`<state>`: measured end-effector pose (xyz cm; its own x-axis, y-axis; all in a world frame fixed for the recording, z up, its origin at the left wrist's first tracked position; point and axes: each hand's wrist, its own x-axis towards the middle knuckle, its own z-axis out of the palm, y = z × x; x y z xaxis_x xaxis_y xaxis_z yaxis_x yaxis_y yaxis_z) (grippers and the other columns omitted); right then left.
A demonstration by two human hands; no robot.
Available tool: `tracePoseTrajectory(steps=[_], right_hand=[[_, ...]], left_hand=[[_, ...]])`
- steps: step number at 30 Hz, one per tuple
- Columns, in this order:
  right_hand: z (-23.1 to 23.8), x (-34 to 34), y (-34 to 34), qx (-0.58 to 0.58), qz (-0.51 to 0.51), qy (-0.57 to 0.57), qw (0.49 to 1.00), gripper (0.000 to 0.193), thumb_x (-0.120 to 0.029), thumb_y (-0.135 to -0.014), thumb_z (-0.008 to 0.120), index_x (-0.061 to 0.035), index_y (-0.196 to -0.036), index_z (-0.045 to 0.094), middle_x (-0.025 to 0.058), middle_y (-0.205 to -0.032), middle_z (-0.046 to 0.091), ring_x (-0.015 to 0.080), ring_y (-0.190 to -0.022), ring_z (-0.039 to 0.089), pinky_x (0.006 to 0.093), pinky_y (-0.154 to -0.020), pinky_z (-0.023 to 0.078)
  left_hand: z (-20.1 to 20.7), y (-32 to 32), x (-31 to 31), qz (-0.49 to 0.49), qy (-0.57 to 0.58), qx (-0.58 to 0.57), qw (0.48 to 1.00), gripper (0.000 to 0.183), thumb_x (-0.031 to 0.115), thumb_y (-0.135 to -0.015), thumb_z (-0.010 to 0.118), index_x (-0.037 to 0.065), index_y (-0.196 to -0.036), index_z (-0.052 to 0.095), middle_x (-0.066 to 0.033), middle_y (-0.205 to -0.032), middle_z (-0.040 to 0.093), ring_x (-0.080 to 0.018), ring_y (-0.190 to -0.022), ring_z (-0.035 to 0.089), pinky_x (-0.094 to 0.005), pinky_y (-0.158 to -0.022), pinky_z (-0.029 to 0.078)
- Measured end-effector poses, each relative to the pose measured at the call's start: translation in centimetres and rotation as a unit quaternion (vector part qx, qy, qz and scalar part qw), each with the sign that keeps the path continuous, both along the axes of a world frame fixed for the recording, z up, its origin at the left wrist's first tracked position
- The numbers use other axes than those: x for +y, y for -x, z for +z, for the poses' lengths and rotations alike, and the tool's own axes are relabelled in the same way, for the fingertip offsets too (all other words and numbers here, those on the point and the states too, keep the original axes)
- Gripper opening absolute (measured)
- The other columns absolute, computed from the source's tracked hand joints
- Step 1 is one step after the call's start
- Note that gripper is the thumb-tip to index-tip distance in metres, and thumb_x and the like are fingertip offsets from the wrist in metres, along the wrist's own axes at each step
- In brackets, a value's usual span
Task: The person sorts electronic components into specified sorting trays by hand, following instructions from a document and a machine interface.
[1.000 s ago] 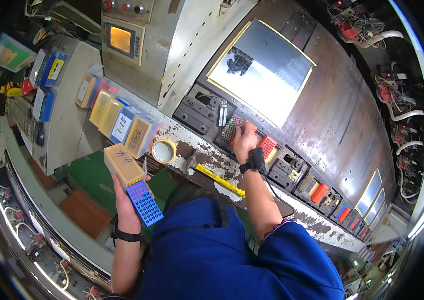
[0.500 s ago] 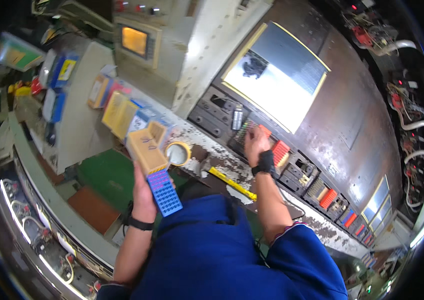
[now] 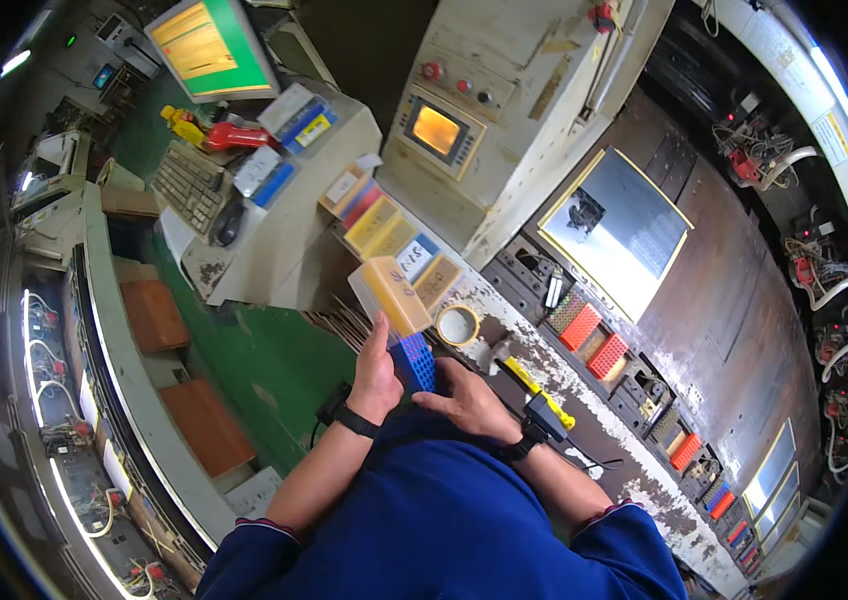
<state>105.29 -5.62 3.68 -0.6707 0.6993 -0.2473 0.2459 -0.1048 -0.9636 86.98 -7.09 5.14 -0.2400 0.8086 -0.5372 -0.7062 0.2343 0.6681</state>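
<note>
My left hand (image 3: pixel 379 378) is closed on the side of a case with a blue perforated rack (image 3: pixel 413 364) and a tan, see-through cover (image 3: pixel 391 292). At the rack's near right end is my right hand (image 3: pixel 474 400), its thumb and fingers closed around that end; some fingertips are hidden. Beside the cover, a roll of tape (image 3: pixel 458 325) lies on the worn white ledge. Farther right, red perforated racks (image 3: pixel 578 327) sit in dark metal holders along the machine bed.
A yellow-handled tool (image 3: pixel 536 390) lies on the ledge before me. Several small boxes (image 3: pixel 381 226) line its left part. Back left stand a monitor (image 3: pixel 214 50), keyboard (image 3: pixel 189 190) and mouse (image 3: pixel 231 222). A framed shiny plate (image 3: pixel 616 230) rests on the machine bed.
My right hand has left the racks on the machine bed and come back to the blue rack in my left hand. The view has shifted, bringing the monitor and keyboard into sight.
</note>
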Motion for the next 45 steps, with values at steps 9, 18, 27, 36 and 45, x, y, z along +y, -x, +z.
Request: tracePoseTrajectory(steps=[9, 18, 27, 36, 45], right_hand=[[2.4, -6.2, 6.1, -0.051, 0.116, 0.045, 0.991, 0.072, -0.039, -0.090, 0.079, 0.0071, -0.140, 0.053, 0.0260, -0.129, 0.067, 0.0317, -0.121, 0.064, 0.0401, -0.104, 0.049], [4.0, -14.4, 13.7, -0.100, -0.004, 0.003, 0.995, 0.072, -0.036, -0.085, 0.082, 0.0024, -0.140, 0.056, 0.0248, -0.125, 0.069, 0.0348, -0.120, 0.066, 0.0406, -0.104, 0.050], [6.2, -13.1, 17.4, 0.173, -0.082, 0.189, 0.963, 0.070, -0.013, -0.085, 0.086, -0.0030, -0.144, 0.050, 0.0094, -0.129, 0.066, 0.0177, -0.116, 0.065, 0.0348, -0.100, 0.053], [5.7, -11.7, 17.7, 0.245, -0.151, 0.209, 0.935, 0.095, -0.005, -0.078, 0.089, -0.0009, -0.156, 0.035, 0.0114, -0.146, 0.054, 0.0224, -0.135, 0.052, 0.0386, -0.115, 0.042], [6.7, -6.9, 17.8, -0.091, -0.201, -0.310, 0.925, 0.096, -0.019, -0.078, 0.089, 0.0015, -0.156, 0.038, 0.0261, -0.161, 0.038, 0.0362, -0.150, 0.039, 0.0409, -0.120, 0.035]], left_hand=[[-1.2, 15.4, -11.3, -0.178, -0.044, -0.074, 0.980, 0.045, 0.017, -0.097, 0.073, 0.003, -0.137, 0.059, -0.0086, -0.127, 0.069, -0.0214, -0.117, 0.066, -0.0400, -0.102, 0.052], [-1.3, 19.6, -17.7, -0.285, -0.056, 0.014, 0.957, 0.052, 0.003, -0.090, 0.077, 0.004, -0.138, 0.056, -0.0070, -0.117, 0.071, -0.0183, -0.103, 0.070, -0.0324, -0.085, 0.057], [0.0, 27.5, -16.4, -0.205, -0.056, -0.015, 0.977, 0.049, 0.038, -0.103, 0.058, 0.005, -0.140, 0.056, -0.0115, -0.132, 0.065, -0.0261, -0.121, 0.062, -0.0427, -0.100, 0.052], [-2.0, 22.8, -14.8, -0.267, -0.098, -0.218, 0.934, 0.054, 0.044, -0.106, 0.051, 0.005, -0.142, 0.054, -0.0166, -0.135, 0.063, -0.0313, -0.118, 0.064, -0.0451, -0.095, 0.054], [-0.8, 16.0, -7.3, -0.061, -0.010, -0.124, 0.990, 0.049, 0.045, -0.110, 0.046, 0.007, -0.139, 0.058, -0.0104, -0.128, 0.067, -0.0246, -0.114, 0.066, -0.0402, -0.089, 0.056]])
